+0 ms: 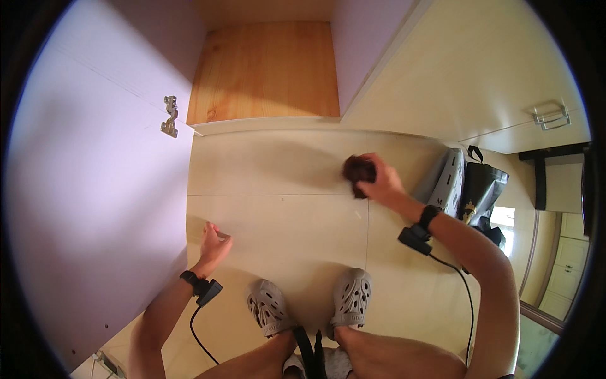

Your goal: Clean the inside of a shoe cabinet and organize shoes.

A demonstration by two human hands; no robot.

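My right hand (382, 182) grips a dark brown, rounded thing (358, 175) above the tiled floor, in front of the cabinet. Motion blurs it, and its kind cannot be made out. My left hand (214, 245) is closed, low beside the open cabinet door (95, 183). Whatever its curled fingers may hold is hidden. Ahead of both hands is the open cabinet compartment, whose wooden bottom board (265, 72) shows bare.
A closed cabinet door (467, 69) with a metal handle (552, 117) stands at the right. Below it are a grey bag (449, 183) and a black bag (485, 186). Grey clogs (351, 297) are on my feet. A metal hinge (170, 117) juts from the open door.
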